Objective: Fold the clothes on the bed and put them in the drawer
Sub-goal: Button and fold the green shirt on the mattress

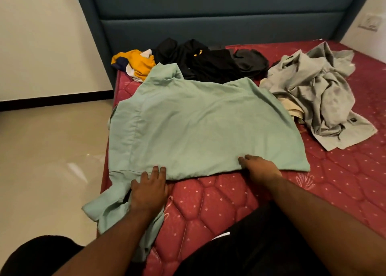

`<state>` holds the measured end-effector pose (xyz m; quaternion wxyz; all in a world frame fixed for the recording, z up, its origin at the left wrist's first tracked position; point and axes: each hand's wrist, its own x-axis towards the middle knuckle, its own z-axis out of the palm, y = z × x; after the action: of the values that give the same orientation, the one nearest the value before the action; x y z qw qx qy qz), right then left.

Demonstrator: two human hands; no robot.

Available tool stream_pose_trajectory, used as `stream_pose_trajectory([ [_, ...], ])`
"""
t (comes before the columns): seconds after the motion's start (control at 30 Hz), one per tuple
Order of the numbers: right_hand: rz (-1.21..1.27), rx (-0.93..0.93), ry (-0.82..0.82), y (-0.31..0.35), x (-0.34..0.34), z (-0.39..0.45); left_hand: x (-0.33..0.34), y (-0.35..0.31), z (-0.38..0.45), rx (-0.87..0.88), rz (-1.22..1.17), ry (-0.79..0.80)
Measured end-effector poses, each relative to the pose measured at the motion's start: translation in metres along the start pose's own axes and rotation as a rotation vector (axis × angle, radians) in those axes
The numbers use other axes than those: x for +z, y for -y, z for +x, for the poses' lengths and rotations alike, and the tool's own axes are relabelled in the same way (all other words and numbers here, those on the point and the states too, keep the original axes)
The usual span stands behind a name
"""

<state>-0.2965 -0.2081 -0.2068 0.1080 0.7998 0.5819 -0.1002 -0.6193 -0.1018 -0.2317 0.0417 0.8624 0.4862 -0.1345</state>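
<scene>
A pale green shirt lies spread flat, back side up, on the red quilted mattress. One of its sleeves hangs over the bed's left edge near me. My left hand rests flat on the shirt's near hem with its fingers straight, over the sleeve. My right hand holds the near hem further right, its fingers tucked under the cloth edge and the thumb on top. No drawer is in view.
Behind the shirt lie a yellow, white and navy garment, a heap of black clothes and a crumpled grey garment over something beige. A teal padded headboard stands at the back. Tiled floor lies to the left.
</scene>
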Motion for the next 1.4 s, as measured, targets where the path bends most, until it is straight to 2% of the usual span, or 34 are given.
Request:
stream_pose_trajectory([
  [0.07, 0.011, 0.144, -0.147, -0.011, -0.008, 0.006, -0.001, -0.005, 0.002, -0.024, 0.018, -0.002],
  [0.1, 0.048, 0.215, -0.169, -0.015, -0.009, 0.007, -0.004, -0.008, 0.004, -0.051, 0.013, -0.023],
  [0.17, 0.162, 0.3, -0.186, -0.02, -0.007, 0.006, -0.004, -0.012, 0.01, -0.13, -0.03, -0.035],
  [0.27, 0.206, 0.329, -0.17, -0.027, -0.005, 0.002, -0.009, -0.012, 0.018, -0.155, -0.047, 0.051],
  [0.33, 0.178, 0.362, -0.097, -0.03, -0.01, -0.006, -0.015, -0.009, 0.018, -0.11, 0.001, 0.104],
  [0.47, 0.128, 0.369, 0.155, -0.036, -0.023, -0.019, -0.043, -0.004, 0.012, 0.078, 0.143, 0.216],
  [0.57, -0.026, 0.286, 0.352, -0.039, -0.053, -0.025, -0.072, -0.01, 0.007, 0.223, 0.26, 0.427],
  [0.67, -0.218, 0.228, 0.534, -0.038, -0.087, -0.02, -0.109, -0.015, 0.012, 0.268, 0.363, 0.712],
  [0.73, -0.251, 0.224, 0.537, -0.044, -0.094, -0.003, -0.136, -0.021, 0.02, 0.238, 0.349, 0.86],
  [0.77, -0.216, 0.238, 0.481, -0.049, -0.093, 0.011, -0.147, -0.024, 0.029, 0.217, 0.351, 0.872],
  [0.8, -0.171, 0.246, 0.405, -0.053, -0.095, 0.023, -0.158, -0.025, 0.039, 0.185, 0.367, 0.828],
  [0.83, -0.123, 0.245, 0.33, -0.059, -0.096, 0.039, -0.167, -0.023, 0.056, 0.164, 0.373, 0.715],
  [0.93, -0.011, 0.272, 0.131, -0.07, -0.109, 0.08, -0.189, -0.008, 0.115, 0.103, 0.301, 0.173],
  [0.97, 0.004, 0.293, 0.071, -0.069, -0.112, 0.087, -0.193, -0.003, 0.13, 0.079, 0.238, 0.082],
  [1.0, -0.007, 0.308, 0.036, -0.067, -0.113, 0.095, -0.196, 0.001, 0.148, 0.075, 0.166, 0.083],
  [1.1, -0.056, 0.3, -0.042, -0.044, -0.108, 0.098, -0.192, -0.004, 0.162, 0.112, -0.085, 0.268],
  [1.13, -0.035, 0.272, -0.081, -0.035, -0.099, 0.094, -0.183, -0.004, 0.155, 0.132, -0.187, 0.214],
  [1.2, 0.067, 0.236, -0.153, -0.018, -0.071, 0.084, -0.15, 0.009, 0.124, 0.103, -0.304, -0.082],
  [1.23, 0.111, 0.241, -0.172, -0.012, -0.055, 0.074, -0.129, 0.017, 0.1, 0.022, -0.283, -0.169],
  [1.27, 0.146, 0.25, -0.167, -0.009, -0.036, 0.067, -0.106, 0.026, 0.073, -0.079, -0.243, -0.182],
  [1.37, 0.228, 0.329, 0.023, -0.012, -0.001, 0.054, -0.038, 0.049, 0.002, -0.376, -0.223, -0.011],
  [1.4, 0.268, 0.353, 0.078, -0.016, 0.001, 0.053, -0.022, 0.056, -0.01, -0.422, -0.248, 0.003],
])
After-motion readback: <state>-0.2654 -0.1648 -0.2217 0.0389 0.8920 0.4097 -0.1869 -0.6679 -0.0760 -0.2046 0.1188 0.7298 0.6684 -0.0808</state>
